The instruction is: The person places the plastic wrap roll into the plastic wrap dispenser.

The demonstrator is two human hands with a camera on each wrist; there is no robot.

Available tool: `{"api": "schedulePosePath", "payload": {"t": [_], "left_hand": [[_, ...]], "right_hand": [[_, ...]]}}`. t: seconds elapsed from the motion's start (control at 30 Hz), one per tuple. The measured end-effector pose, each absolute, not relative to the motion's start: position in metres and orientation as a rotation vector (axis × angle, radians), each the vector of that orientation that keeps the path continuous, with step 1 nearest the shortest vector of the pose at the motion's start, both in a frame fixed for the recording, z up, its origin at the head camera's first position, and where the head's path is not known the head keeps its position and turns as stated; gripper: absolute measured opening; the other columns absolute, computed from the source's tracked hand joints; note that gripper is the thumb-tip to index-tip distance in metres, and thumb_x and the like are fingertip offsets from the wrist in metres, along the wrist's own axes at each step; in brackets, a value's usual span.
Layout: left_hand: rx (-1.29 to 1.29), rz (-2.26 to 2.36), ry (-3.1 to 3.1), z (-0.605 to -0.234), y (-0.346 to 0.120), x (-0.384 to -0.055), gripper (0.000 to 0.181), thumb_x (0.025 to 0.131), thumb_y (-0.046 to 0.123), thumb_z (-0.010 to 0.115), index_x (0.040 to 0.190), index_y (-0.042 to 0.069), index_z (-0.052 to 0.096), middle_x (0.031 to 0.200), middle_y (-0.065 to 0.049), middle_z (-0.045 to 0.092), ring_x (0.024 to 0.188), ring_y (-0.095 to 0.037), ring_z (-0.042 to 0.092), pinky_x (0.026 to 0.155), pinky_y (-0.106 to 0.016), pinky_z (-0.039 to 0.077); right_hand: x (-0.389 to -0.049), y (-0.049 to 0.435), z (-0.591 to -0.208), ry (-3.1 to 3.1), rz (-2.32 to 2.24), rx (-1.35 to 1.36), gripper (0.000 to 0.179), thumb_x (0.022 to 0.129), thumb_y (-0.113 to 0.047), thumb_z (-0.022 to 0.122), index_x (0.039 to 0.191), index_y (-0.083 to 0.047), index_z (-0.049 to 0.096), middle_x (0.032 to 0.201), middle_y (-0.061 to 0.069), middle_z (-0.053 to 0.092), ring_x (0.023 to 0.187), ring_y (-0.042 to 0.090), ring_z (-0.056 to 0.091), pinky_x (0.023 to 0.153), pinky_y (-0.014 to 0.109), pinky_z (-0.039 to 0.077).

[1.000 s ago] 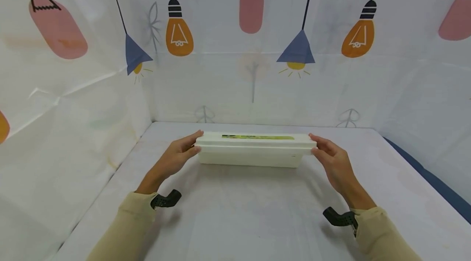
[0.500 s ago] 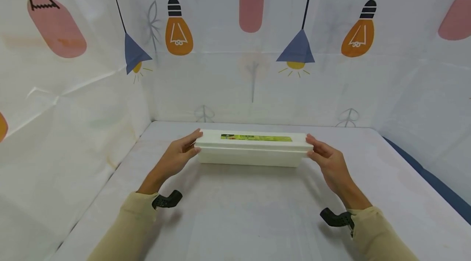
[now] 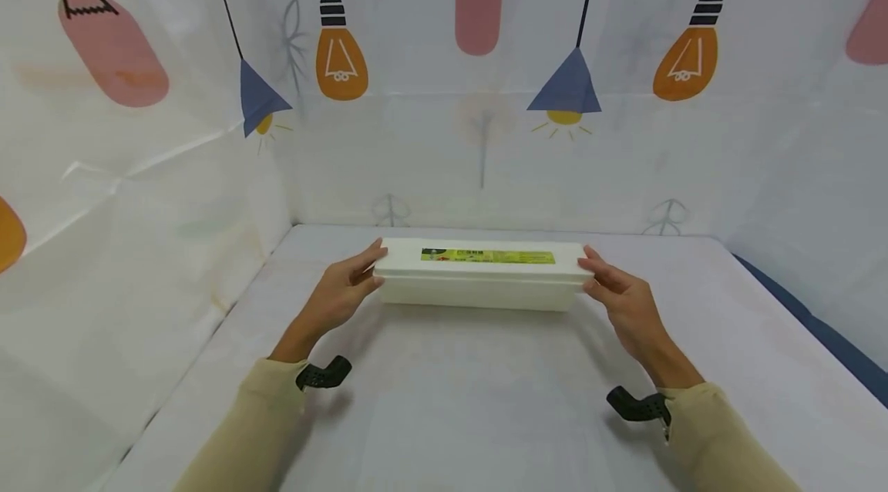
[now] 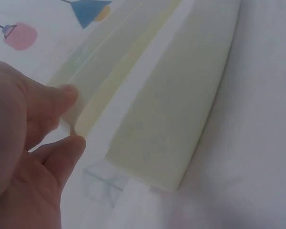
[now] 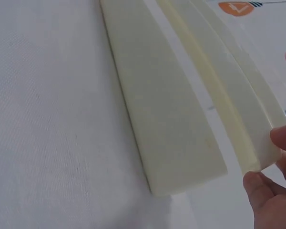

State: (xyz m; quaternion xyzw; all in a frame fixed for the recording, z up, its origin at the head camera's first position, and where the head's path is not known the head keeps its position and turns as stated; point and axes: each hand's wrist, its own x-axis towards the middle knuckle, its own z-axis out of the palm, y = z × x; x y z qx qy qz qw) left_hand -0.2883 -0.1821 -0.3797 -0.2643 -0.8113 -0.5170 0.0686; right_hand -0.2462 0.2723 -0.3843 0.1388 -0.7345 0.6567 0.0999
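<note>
A long white plastic box stands crosswise on the table, with its lid above it. The lid carries a yellow-green label. My left hand pinches the lid's left end between thumb and fingers. At the other end, the right hand pinches the lid the same way. In the left wrist view, a pale strip separates the lid from the box. The right wrist view shows a similar strip between lid and box. The box's inside is hidden beneath the lid.
A white cloth covers the table. Behind it and to the left hang white sheets printed with lamps and bulbs. A dark blue strip runs along the right edge. Each wrist wears a black camera mount.
The lid has tipped so more of its top and label shows, and its right end has shifted slightly left with my right hand. The head view has shifted a little.
</note>
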Motion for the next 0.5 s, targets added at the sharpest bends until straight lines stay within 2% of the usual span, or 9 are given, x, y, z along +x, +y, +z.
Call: {"api": "schedulePosePath", "payload": {"t": [0.23,0.5], "left_hand": [[-0.801,-1.606,-2.433,-0.387,-0.187,-0.295,0.053,0.099,0.003,0.062,0.149,0.003,0.045,0.161,-0.005,0.028,0.147,-0.015,0.027,0.111,-0.028,0.034],[-0.744,-1.613,-2.449,-0.391,-0.185,-0.298,0.053,0.098,-0.001,0.062,0.149,0.003,0.046,0.161,-0.004,0.029,0.147,-0.015,0.027,0.112,-0.029,0.034]], "right_hand": [[-0.255,0.267,-0.384,-2.301,1.794,0.321,0.048,0.102,-0.015,0.062,0.141,0.011,0.05,0.161,0.013,0.027,0.15,0.023,0.022,0.099,0.009,0.038],[-0.261,0.265,-0.386,-2.328,1.802,0.297,0.043,0.1,-0.007,0.062,0.14,0.007,0.053,0.161,0.009,0.028,0.15,0.021,0.021,0.103,0.011,0.036]]}}
